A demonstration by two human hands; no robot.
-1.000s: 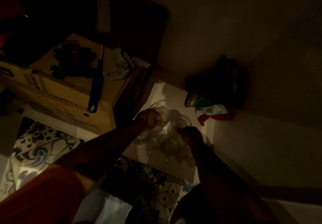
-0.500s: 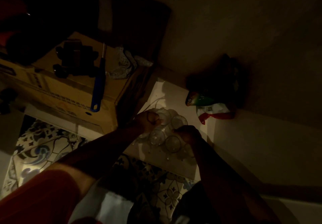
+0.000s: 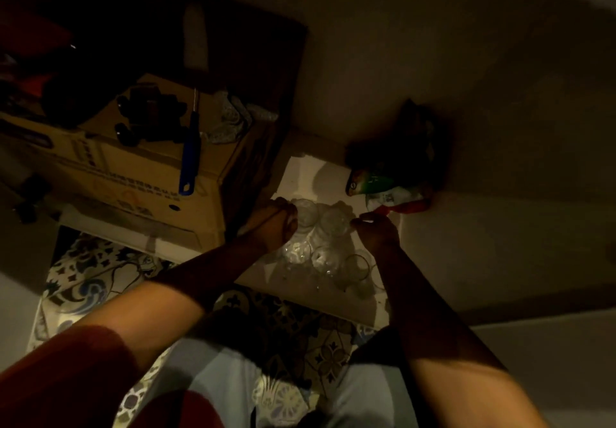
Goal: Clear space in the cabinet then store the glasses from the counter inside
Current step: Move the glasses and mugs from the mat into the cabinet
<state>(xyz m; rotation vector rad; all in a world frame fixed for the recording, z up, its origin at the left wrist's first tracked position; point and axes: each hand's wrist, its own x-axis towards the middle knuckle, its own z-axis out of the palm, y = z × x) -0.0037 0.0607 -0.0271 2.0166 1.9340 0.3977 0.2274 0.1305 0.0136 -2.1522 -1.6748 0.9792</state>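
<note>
Several clear glasses stand bunched together on a pale counter (image 3: 300,174) in dim light. My left hand (image 3: 273,226) grips the back left glass (image 3: 305,212) from its left side. My right hand (image 3: 376,232) has its fingers curled against the right side of the back right glass (image 3: 335,221). Three more glasses (image 3: 325,257) stand nearer to me between my forearms, partly lost in the dark. No cabinet interior can be made out.
A cardboard box (image 3: 133,174) stands left of the counter with a blue-handled tool (image 3: 190,157), a black object (image 3: 146,117) and a crumpled cloth (image 3: 230,121) on top. A colourful packet (image 3: 383,187) lies just behind the glasses. Patterned floor tiles (image 3: 86,281) show below.
My right hand has moved away from the near glasses to the back right glass. My left hand has stayed on the back left glass.
</note>
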